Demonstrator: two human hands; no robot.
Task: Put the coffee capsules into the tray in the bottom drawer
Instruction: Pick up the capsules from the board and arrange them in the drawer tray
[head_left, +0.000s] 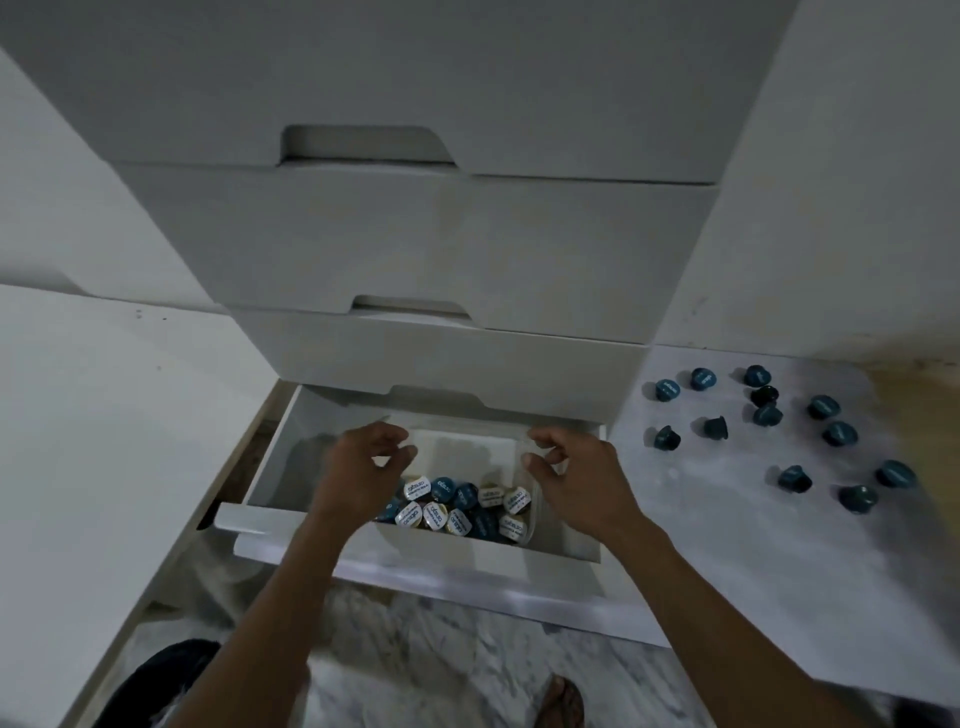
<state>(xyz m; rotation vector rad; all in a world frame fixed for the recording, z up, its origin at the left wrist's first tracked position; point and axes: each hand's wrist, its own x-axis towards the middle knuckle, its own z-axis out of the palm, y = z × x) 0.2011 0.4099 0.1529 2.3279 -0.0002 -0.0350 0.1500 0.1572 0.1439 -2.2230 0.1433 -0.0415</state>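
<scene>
White drawer (270, 462), bottom of the stack, pulled open at 6 o'clock from the cabinet. Clear plastic tray (467, 452) sits inside it, partly filled: a cluster of capsules (457, 504), foil lids and blue bodies mixed, bunched toward the tray's near end. Far end of the tray looks bare.

Left hand (358, 467) hovers over the tray's 9 o'clock edge, fingers loosely curled, nothing visible in them. Right hand (566, 467) at the 3 o'clock edge, thumb and fingers curled in at the clear rim; I cannot tell whether it pinches the rim or just touches it. No capsule in either hand that I can see.

Loose capsules (769, 415) lie scattered on the floor (727, 519) at 3 o'clock of the drawer, well apart from it, a dozen or so, some on their sides.

My read: task partway, floor batch not yet moved.

Risks from here:
- Tray is light and clear; a tug on one side could tilt it and roll the heap out into the drawer.
- Drawer above overhangs the tray's far end, so knuckles may knock it on the way out.
- Rounded capsules on smooth floor may skid from a careless grab.
- Heaping near end only may spill over the rim.
</scene>
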